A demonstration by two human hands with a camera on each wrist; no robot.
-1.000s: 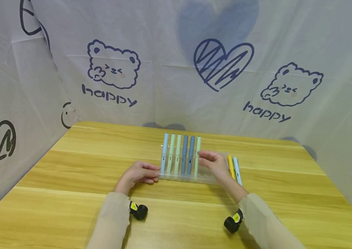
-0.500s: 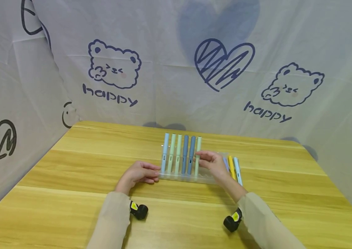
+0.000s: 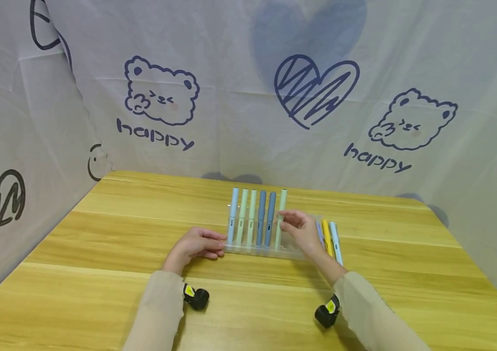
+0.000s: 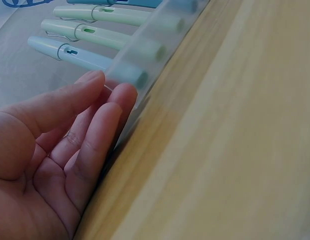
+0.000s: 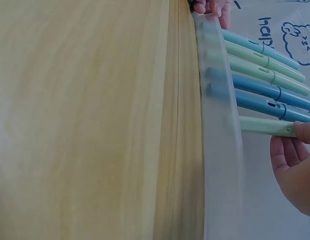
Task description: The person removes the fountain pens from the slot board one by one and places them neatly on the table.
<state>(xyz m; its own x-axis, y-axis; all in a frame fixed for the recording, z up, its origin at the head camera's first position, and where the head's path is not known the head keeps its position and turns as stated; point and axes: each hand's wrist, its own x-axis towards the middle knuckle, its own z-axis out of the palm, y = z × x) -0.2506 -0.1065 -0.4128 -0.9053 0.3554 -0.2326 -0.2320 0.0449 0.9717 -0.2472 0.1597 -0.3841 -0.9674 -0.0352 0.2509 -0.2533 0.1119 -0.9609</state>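
Observation:
A translucent pen stand holds a row of upright capped pens. From its left end run a light blue pen, two light green pens and two dark blue pens. My right hand pinches another light green pen between thumb and fingers. This pen leans a little to the right, its lower end behind the stand's front wall. My left hand holds the stand's left end, thumb and fingertips at its corner.
Beyond my right hand, a yellow pen, a light blue pen and a partly hidden purple pen lie side by side at the stand's right end. Behind the wooden table hangs a white cloth with drawings.
The light green pen in my right hand has risen slightly, and its top has tilted to the right. My left hand and the stand have stayed in place.

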